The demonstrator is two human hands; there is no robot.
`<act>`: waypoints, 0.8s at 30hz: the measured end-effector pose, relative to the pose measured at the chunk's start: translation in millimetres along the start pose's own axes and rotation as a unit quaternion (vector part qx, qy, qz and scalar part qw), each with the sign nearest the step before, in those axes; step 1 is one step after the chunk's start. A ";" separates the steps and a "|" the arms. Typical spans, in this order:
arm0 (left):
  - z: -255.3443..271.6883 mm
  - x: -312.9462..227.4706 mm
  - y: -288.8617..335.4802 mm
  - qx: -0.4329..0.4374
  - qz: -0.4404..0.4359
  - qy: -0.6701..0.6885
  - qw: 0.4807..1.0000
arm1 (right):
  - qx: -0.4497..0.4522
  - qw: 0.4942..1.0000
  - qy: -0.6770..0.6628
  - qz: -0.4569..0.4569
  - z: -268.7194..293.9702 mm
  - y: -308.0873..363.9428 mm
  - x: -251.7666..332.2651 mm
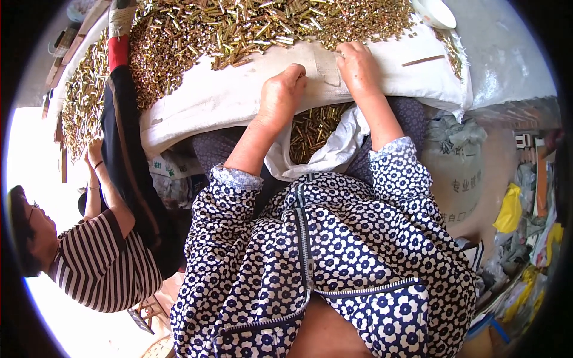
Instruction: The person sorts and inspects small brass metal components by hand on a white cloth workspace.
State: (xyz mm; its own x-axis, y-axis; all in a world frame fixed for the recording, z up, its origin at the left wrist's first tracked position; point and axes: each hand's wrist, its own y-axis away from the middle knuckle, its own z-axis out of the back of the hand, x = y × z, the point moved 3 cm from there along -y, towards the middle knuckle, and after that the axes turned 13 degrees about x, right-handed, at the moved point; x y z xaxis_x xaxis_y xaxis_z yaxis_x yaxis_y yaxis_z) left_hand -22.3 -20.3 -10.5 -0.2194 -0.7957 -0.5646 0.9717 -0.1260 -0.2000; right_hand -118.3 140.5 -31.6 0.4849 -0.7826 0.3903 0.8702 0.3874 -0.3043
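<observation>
My left hand [283, 95] is closed, thumb and fingers pressed together, just above the near edge of a white cloth [221, 95]. My right hand [360, 70] is also closed, its fingertips at a beige patch [326, 68] on that cloth. Whatever either hand holds is hidden or too small to name. Beyond both hands lies a wide heap of small brass-coloured metal pieces [250, 27], some long and tube-like, others short. Between my forearms, an open white bag [340, 146] in my lap holds more brass-coloured tubes [313, 134].
A thin brown stick [423, 61] lies on the cloth at right, below a white bowl [434, 13]. To the left, another person in a striped shirt [98, 256] has hands at the heap's edge. Filled sacks [456, 173] and plastic bags [507, 209] stand at right.
</observation>
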 end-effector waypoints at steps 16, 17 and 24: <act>-7.5 4.7 -8.9 -0.015 -0.040 -0.081 0.996 | 0.018 0.994 -0.100 0.050 -21.5 4.6 18.4; -9.7 6.3 -9.1 -0.012 -0.038 -0.081 0.996 | 0.024 0.993 -0.109 0.044 -23.1 3.7 17.1; -18.8 13.5 -11.3 -0.021 -0.012 -0.019 1.000 | 0.000 0.989 -0.148 0.033 -34.9 6.1 7.4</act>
State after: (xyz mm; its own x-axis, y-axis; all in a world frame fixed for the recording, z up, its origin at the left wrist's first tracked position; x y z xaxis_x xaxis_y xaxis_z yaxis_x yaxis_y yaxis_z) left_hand -37.8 -18.4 -30.9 -0.2375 -0.8146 -0.5292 0.9615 -0.1197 -0.2472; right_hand -112.5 120.0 -60.9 0.5443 -0.5798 0.6063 0.8362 0.4323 -0.3373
